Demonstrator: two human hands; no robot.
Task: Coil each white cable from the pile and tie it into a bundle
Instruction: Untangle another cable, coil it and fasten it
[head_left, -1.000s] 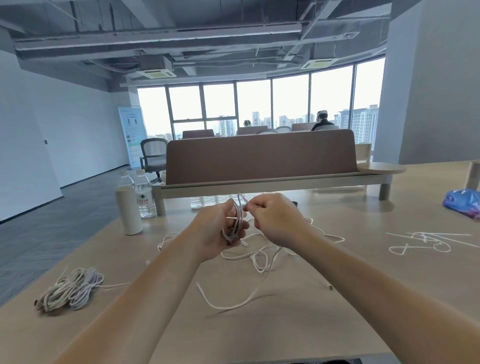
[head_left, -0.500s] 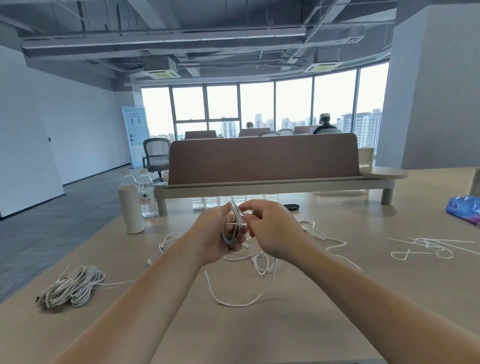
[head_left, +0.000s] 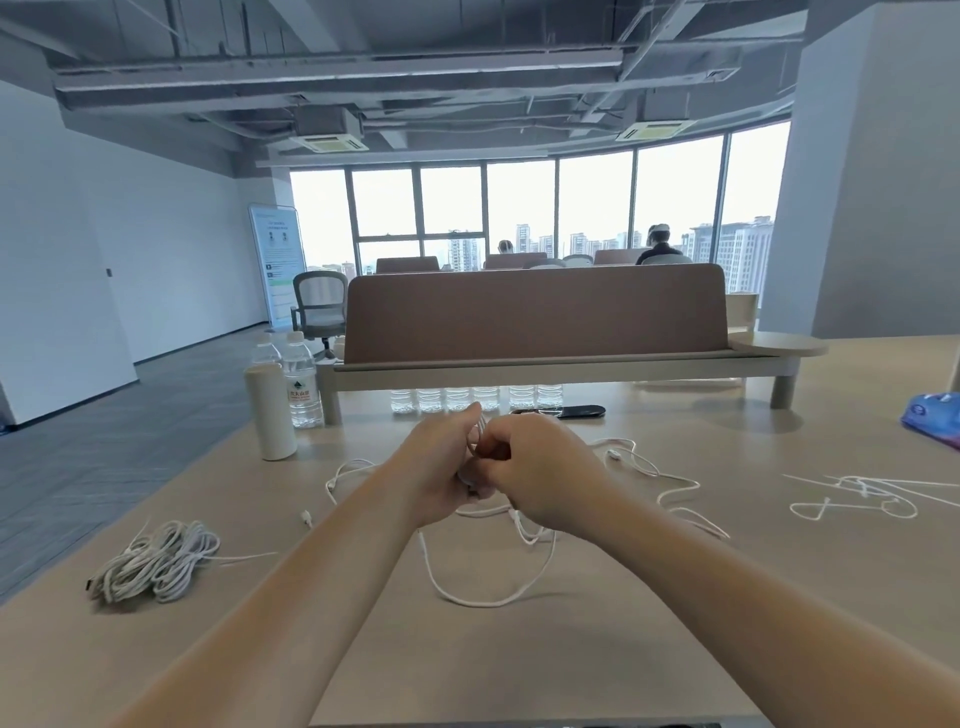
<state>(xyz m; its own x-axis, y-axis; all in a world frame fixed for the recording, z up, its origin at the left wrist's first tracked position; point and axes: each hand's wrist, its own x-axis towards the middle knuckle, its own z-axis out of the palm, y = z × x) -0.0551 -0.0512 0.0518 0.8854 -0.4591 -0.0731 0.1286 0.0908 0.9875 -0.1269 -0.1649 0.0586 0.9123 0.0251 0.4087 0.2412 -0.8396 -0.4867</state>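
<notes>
Left hand (head_left: 436, 467) grips the thin white cable coil (head_left: 474, 435) above the loose cable pile (head_left: 480, 604). Right hand (head_left: 540, 467) has closed in, pinching its tail, so tying is likely starting.

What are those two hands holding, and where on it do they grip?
A small coil of white cable. The left hand grips round its bunched loops. The right hand pinches it near the middle; its fingers hide the exact spot.

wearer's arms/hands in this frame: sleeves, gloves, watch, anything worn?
Nothing worn is visible. Left hand and right hand have no gloves, watch, bracelet or visible rings. Both arms are uncovered right to the frame edge, with no sleeves in view.
</notes>
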